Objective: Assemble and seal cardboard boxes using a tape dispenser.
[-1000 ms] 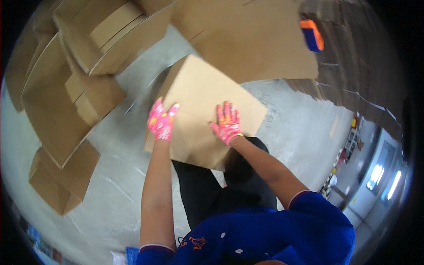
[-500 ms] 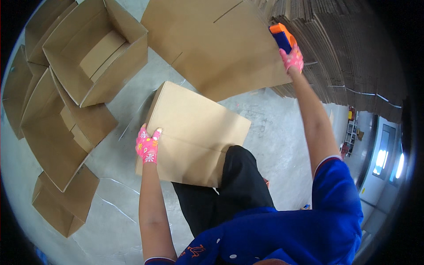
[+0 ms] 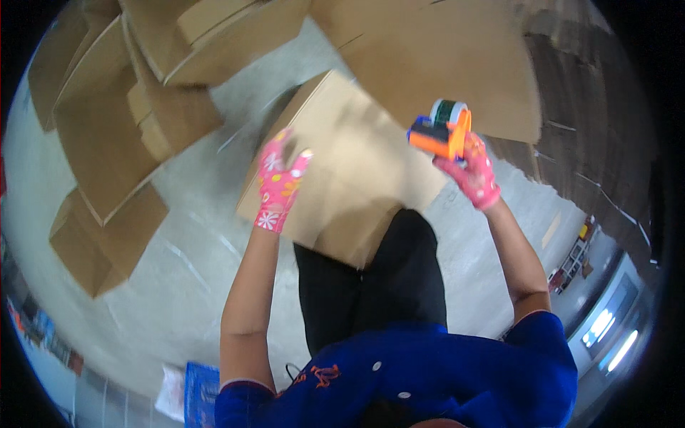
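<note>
A closed brown cardboard box [image 3: 349,164] stands in front of my legs, its flat top facing me. My left hand [image 3: 280,182], in a pink flowered glove, rests on the box's near left part with fingers spread. My right hand [image 3: 472,171], gloved the same way, grips an orange and blue tape dispenser [image 3: 441,128] with a roll of tape on it. The dispenser hangs above the box's right edge, apart from the surface.
Several open cardboard boxes [image 3: 121,121] are piled at the left and upper left on the grey concrete floor [image 3: 185,285]. A large flat cardboard sheet [image 3: 442,64] lies beyond the box. Stacked flattened cardboard [image 3: 585,107] fills the right.
My right hand has come back from the far right stack with the tape dispenser to just above the box. My left hand has shifted further onto the box top.
</note>
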`<state>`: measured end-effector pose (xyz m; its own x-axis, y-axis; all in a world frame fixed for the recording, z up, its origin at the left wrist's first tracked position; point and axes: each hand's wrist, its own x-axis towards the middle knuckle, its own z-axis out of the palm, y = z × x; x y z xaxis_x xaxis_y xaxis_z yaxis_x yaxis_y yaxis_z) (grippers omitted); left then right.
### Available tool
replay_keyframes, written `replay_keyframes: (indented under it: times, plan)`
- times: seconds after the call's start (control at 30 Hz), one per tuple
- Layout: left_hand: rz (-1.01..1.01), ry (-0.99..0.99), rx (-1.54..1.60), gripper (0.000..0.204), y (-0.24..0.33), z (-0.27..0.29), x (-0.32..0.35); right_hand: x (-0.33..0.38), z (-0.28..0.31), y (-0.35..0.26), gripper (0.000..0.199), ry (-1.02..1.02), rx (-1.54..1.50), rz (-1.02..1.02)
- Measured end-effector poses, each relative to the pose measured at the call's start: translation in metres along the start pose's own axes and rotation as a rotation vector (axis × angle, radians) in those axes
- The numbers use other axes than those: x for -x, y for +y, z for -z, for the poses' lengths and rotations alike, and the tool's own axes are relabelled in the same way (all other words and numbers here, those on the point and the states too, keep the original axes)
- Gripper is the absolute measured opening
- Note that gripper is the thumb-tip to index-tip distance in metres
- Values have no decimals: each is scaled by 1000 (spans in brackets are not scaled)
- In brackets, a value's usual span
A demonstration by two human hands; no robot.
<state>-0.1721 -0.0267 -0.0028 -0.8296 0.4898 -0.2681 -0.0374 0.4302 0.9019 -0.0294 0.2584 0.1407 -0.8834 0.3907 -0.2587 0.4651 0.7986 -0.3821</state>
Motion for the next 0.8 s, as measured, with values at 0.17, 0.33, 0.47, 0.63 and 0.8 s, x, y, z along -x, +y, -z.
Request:
replay_keyframes:
  times: [0.17,0.33,0.47,0.63,0.8]
  plan:
    - [-116,-334,425,57,79,45,27,25,-24,-35,43,-104,-187,519]
    - [-212,-488,330,49,106,66,27,18,-28,-57,43,-203,-212,574]
    - [-200,-622,257,32,105,62,25,24,-35,-56,44,-263,-164,549]
    - [-138,-644,372,14,89,50,26,28,-47,-56,50,-405,-279,534]
    - [207,-522,636,12,54,58,8,10,-82,-84,47,-615,-620,243]
